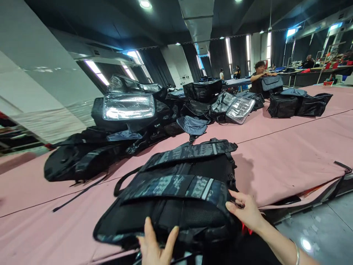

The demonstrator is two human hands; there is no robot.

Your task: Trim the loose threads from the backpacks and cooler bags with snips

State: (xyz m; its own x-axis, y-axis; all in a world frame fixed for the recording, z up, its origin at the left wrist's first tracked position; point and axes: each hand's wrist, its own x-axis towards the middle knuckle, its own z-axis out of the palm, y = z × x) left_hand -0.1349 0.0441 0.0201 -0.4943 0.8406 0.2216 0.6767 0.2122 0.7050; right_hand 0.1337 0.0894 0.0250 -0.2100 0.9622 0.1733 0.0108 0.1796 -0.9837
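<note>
A black backpack (171, 206) with a mesh back panel lies on the pink-covered table, its two camouflage-patterned shoulder straps facing up. My right hand (246, 210) pinches the right end of the nearer shoulder strap (176, 187) between thumb and fingers, at the bag's right edge. Along the near side, my left hand (157, 244) rests on the bag with its visible fingers spread; its lower part is cut off by the frame. The farther strap (193, 152) lies across the panel, untouched. A carry loop (118, 187) sticks out at the left end.
A heap of dark bags (132, 125), some with silver linings, covers the table's far left. More bags (299, 105) stand at the back right, where a person (259, 79) handles one. A loose black strap (79, 193) lies left. The table edge (300, 200) drops to the floor at right.
</note>
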